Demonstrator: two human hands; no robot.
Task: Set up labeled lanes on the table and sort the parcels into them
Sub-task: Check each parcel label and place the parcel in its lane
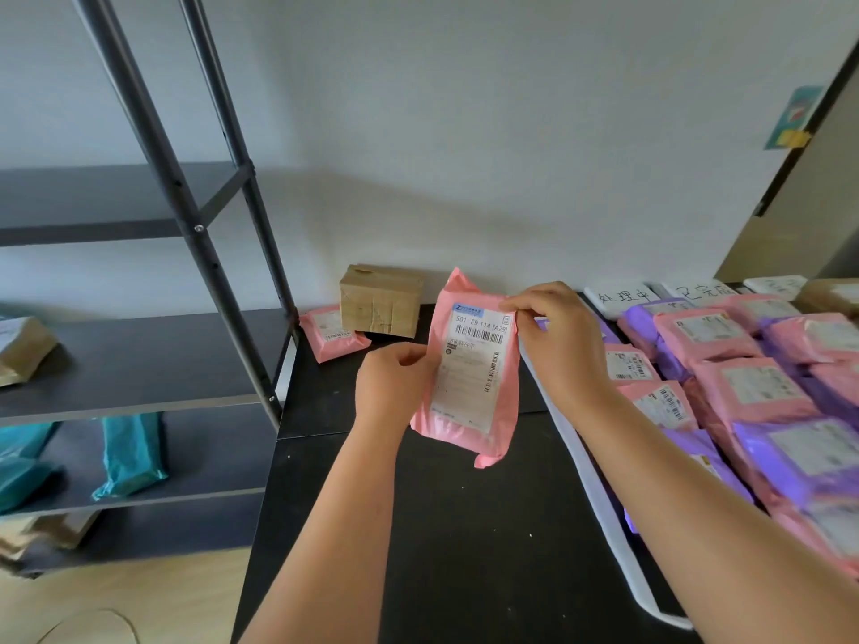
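Observation:
I hold a pink mailer parcel (469, 374) upright above the black table (432, 527), its white shipping label facing me. My left hand (393, 383) pinches its left edge near the middle. My right hand (558, 339) grips its upper right corner. A white strip (599, 495) runs down the table as a lane divider. To its right lie several pink and purple parcels (743, 388) in rows. Two handwritten white lane labels (620, 297) (699, 290) sit at the far edge behind them.
A brown cardboard box (381, 299) and another pink parcel (331, 332) rest at the table's far left corner. A dark metal shelf rack (139, 355) stands left, holding teal bags (130, 453) and a brown parcel (23, 346).

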